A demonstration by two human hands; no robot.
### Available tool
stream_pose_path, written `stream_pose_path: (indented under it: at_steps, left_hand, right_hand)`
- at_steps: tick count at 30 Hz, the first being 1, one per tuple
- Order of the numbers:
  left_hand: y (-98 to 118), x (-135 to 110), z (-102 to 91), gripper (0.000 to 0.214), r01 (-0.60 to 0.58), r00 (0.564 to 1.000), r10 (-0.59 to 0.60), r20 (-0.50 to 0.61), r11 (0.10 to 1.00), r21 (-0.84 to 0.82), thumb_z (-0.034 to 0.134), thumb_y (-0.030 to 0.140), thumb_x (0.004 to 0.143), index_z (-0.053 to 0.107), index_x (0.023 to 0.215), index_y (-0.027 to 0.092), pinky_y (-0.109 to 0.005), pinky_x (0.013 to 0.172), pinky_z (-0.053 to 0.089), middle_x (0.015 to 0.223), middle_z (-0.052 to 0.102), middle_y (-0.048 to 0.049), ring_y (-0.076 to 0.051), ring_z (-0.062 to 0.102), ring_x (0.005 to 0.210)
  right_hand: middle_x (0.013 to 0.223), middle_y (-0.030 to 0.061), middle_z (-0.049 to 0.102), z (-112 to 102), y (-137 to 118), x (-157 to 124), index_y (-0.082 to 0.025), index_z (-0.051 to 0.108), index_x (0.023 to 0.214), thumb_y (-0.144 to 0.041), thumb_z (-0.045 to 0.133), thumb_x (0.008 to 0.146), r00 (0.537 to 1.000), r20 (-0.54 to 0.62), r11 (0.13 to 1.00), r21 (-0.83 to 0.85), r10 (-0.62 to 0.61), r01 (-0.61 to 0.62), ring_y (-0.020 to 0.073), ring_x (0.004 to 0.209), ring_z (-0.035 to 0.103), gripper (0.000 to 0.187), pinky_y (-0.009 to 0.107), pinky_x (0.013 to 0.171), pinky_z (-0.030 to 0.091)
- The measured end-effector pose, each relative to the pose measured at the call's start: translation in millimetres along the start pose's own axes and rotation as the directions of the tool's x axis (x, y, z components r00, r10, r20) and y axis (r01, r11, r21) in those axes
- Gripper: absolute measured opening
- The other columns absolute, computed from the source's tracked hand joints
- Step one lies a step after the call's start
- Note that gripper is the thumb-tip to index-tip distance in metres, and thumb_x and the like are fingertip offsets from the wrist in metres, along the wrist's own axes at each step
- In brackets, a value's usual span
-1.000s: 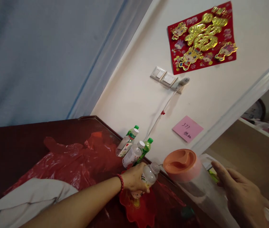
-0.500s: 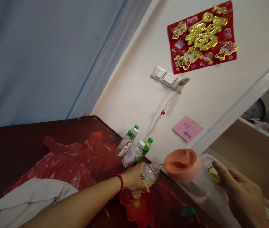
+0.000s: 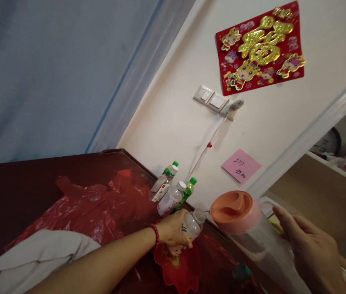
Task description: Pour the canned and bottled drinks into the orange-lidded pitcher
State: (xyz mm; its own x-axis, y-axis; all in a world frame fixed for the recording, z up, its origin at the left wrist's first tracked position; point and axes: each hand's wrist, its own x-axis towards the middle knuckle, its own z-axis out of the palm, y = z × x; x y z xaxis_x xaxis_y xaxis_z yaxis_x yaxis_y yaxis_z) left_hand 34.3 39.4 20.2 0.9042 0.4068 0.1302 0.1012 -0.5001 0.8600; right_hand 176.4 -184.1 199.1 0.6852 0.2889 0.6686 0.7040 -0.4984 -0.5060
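Your left hand (image 3: 174,233) is closed around the small clear bottle (image 3: 193,223) above the desk (image 3: 23,188). The bottle's long axis tilts cap-first toward the orange-lidded pitcher (image 3: 236,210) just beside it. Your right hand (image 3: 310,249), fingers loosely spread, sits at the pitcher's far side.

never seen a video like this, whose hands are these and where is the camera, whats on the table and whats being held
There is no machine here. A person wears one camera on the head, and it looks down at their own two bare hands, so the room appears tilted. The left hand, with a red bead bracelet on its wrist, grips a small clear bottle. The right hand is open beside a clear jug with an orange lid; I cannot tell if it touches. On the dark red table lie a red plastic bag, a pale cloth and more bottles.
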Motion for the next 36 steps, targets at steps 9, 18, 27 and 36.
stream_pose_path:
  at_steps: [9, 18, 27, 36]
  left_hand:
    - [1, -1, -1.5, 0.075, -0.009, 1.000, 0.009, 0.006, 1.000, 0.000, 0.092, 0.030, 0.054, 0.054, 0.118, 0.020, -0.039, 0.093, 0.051, 0.119, 0.066, -0.0073, -0.030, 0.064, 0.107]
    - [-5, 2, 2.3, 0.073, -0.025, 1.000, 0.025, -0.015, 1.000, -0.017, 0.092, 0.030, 0.053, 0.055, 0.115, 0.022, -0.037, 0.092, 0.051, 0.117, 0.067, -0.0050, -0.028, 0.064, 0.106]
    - [-8, 3, 3.1, 0.074, -0.047, 0.999, 0.047, -0.014, 0.999, -0.020, 0.092, 0.029, 0.054, 0.055, 0.117, 0.019, -0.036, 0.090, 0.052, 0.115, 0.067, -0.0052, -0.028, 0.064, 0.104]
    - [-4, 1, 1.5, 0.072, -0.023, 1.000, 0.023, -0.006, 0.999, -0.033, 0.091, 0.027, 0.056, 0.055, 0.118, 0.019, -0.038, 0.089, 0.053, 0.117, 0.068, -0.0067, -0.030, 0.066, 0.105]
  right_hand:
    - [0.056, -0.0002, 0.057, -1, -7, 0, -0.024, 0.068, 0.064, -0.075, 0.067, 0.068, 0.999, 0.000, 0.999, 0.015, 0.045, -0.045, 0.0208, 0.056, 0.046, 0.051, 0.034, 0.057, 0.033]
    - [0.061, -0.0017, 0.058, -4, -26, -14, -0.024, 0.067, 0.071, -0.071, 0.063, 0.074, 0.995, -0.008, 0.995, 0.001, 0.099, -0.099, 0.0209, 0.064, 0.047, 0.048, 0.033, 0.061, 0.031]
    - [0.056, -0.0005, 0.057, -6, -15, -5, -0.023, 0.066, 0.064, -0.074, 0.064, 0.070, 0.995, -0.005, 0.995, -0.015, 0.099, -0.099, 0.0218, 0.063, 0.050, 0.051, 0.033, 0.061, 0.034]
    - [0.062, -0.0015, 0.058, -8, -30, -14, -0.022, 0.066, 0.074, -0.068, 0.061, 0.079, 0.991, -0.015, 0.988, -0.078, 0.132, -0.132, 0.0201, 0.064, 0.051, 0.047, 0.032, 0.058, 0.031]
